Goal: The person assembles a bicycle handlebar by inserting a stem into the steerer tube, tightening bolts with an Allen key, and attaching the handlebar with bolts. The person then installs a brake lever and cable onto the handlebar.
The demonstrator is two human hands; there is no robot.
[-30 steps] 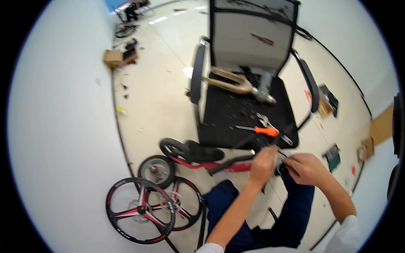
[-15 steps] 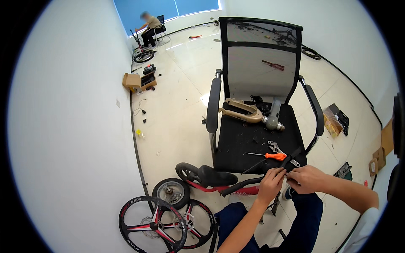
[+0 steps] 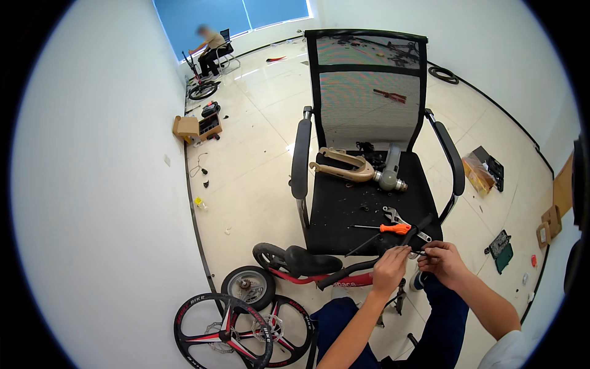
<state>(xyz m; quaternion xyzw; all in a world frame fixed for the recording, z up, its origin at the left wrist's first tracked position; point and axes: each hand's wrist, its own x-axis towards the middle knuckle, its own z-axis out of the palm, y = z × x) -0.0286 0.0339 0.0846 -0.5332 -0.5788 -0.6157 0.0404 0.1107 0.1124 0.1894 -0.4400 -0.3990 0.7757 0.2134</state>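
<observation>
Both my hands work close together at the front edge of a black mesh chair's seat [image 3: 332, 221], over the dark handlebar [image 3: 347, 272] of a small red bike [image 3: 362, 280]. My left hand [image 3: 391, 269] is closed, fingertips pinched together beside the bar; what it grips is mostly hidden. Just right of it, my right hand [image 3: 444, 263] pinches a thin black piece, cable-like, too small to name surely. On the seat just beyond lie an orange-handled screwdriver [image 3: 395, 229] and an adjustable wrench [image 3: 393, 216]. Farther back rest a beige fork [image 3: 347, 167] and a grey metal tube part [image 3: 389, 174].
Spoked wheels [image 3: 225, 336] and a small tyred wheel [image 3: 247, 287] lie at lower left by the wall. A cardboard box [image 3: 209, 125] stands farther left. A person [image 3: 212, 46] sits at the back by a bike. Tool cases [image 3: 501, 252] and boxes lie at right.
My right hand has drawn slightly away from the left, its fingers lifting, and a thin black piece now shows between them. The whole view has shifted a little.
</observation>
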